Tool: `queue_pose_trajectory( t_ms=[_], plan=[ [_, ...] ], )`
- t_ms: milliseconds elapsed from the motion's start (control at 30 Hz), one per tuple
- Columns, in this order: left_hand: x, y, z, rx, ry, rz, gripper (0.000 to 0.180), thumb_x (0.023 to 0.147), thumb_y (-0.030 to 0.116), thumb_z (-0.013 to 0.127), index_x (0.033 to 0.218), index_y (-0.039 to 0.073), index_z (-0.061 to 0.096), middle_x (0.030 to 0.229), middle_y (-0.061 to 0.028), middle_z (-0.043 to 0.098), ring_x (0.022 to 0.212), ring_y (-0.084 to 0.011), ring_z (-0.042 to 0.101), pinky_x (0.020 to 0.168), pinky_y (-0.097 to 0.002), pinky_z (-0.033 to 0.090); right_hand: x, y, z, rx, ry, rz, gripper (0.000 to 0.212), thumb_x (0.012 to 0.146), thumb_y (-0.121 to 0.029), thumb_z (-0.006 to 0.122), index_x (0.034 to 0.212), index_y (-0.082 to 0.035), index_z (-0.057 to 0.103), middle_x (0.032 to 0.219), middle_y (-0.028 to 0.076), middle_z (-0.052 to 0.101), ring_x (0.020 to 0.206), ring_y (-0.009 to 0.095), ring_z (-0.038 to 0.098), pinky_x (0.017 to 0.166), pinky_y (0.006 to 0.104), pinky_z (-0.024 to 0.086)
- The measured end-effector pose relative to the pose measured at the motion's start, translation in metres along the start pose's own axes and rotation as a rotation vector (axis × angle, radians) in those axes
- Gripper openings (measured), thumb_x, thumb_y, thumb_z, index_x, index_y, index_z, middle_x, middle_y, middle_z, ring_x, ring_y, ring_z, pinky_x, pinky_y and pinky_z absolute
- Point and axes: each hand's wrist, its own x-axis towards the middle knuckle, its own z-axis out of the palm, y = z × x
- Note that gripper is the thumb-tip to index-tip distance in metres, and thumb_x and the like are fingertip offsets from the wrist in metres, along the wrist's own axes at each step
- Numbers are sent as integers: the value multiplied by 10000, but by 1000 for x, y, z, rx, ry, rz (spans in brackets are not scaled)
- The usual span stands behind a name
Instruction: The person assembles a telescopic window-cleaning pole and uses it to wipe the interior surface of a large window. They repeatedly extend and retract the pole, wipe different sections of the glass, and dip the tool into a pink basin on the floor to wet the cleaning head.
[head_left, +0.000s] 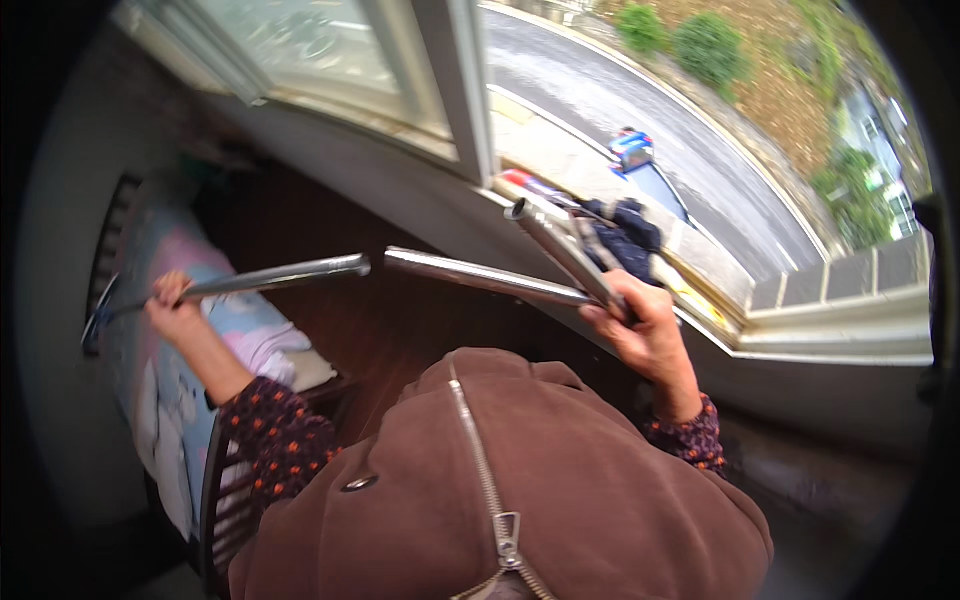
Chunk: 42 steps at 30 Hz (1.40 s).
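My left hand (175, 305) is closed round a shiny metal tube (285, 275), held out over the bed side of the room. Past that hand, a dark bar-like piece (97, 318) shows at the tube's far left; whether it is joined on cannot be made out. In my right hand (645, 325), two more metal tubes are gripped together. One of them, a long tube (480, 275), points left, its end close to the left tube's end but apart from it. The other, an open-ended tube (555, 245), slants up toward the window.
An open window with a pale frame (470, 100) lies ahead, above a wall. Dark cloth items (625, 235) rest on the ledge outside, with a curved road (700, 150) beyond. At left stands a bed with a pastel cover (255, 325) and dark slatted rails (235, 510).
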Motion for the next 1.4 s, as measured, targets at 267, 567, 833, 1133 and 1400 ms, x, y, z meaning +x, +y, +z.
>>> queue_pose_trajectory(
  t_ms=[267,567,833,1133,1400],
  plan=[
    [-10,-25,21,-111,91,-45,661,939,650,217,717,56,406,502,2,346,397,-112,343,398,-240,313,12,-21,16,-31,0,-52,237,756,15,712,971,11,613,810,101,617,682,200,588,617,273,456],
    [4,-15,5,-101,70,-54,679,933,662,225,716,47,414,504,-2,341,406,-114,345,411,-244,319,18,-30,31,-65,15,-100,240,749,13,718,960,4,604,816,115,619,701,231,605,633,280,466],
    [8,-11,20,-6,72,-48,679,937,659,150,654,75,348,504,-9,306,407,-115,313,398,-245,296,32,-44,33,-315,60,-241,301,687,17,728,960,-19,606,885,134,644,785,298,640,688,337,509],
    [31,33,-26,251,47,35,119,754,110,504,714,61,403,559,19,287,433,-94,273,397,-216,260,34,-29,34,-550,72,-432,287,665,-3,665,939,-79,629,908,81,640,746,260,609,643,343,502],
    [56,73,-73,181,83,31,530,937,515,241,614,104,328,466,-7,281,414,-109,295,391,-239,236,33,-22,45,-534,129,-360,335,742,-66,667,1066,-104,589,859,58,589,750,225,590,667,320,491]
  ],
)
